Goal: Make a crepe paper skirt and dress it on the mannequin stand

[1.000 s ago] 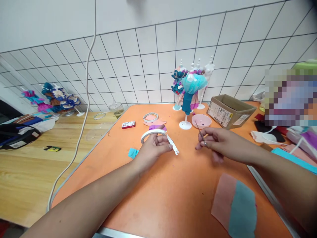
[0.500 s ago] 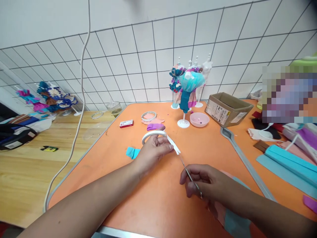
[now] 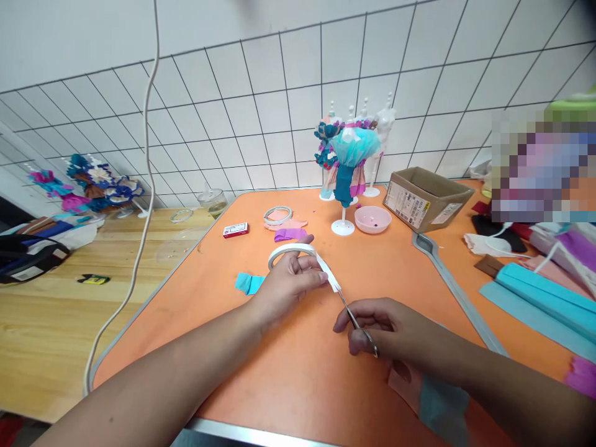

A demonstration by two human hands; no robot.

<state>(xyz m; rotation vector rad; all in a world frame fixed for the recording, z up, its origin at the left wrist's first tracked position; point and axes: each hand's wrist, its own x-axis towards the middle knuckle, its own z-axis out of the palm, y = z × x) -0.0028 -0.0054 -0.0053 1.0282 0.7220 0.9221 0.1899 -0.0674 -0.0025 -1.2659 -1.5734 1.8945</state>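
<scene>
My left hand is closed around a white roll of tape, with a loose strip of tape sticking out to the right past my fingers. My right hand is closed on thin metal tweezers, whose tip touches the end of the strip. Both hands hover over the orange table. Under my right wrist lies a pink and teal piece of crepe paper.
Behind stand small dress forms with paper dresses, a pink bowl, a cardboard box, another tape roll, a red packet, purple and teal scraps. Teal crepe rolls lie right. A cable hangs left.
My right hand came down from beside the left hand toward me, then brought the tweezers' tip up to the loose tape end. The left hand stayed put with the roll.
</scene>
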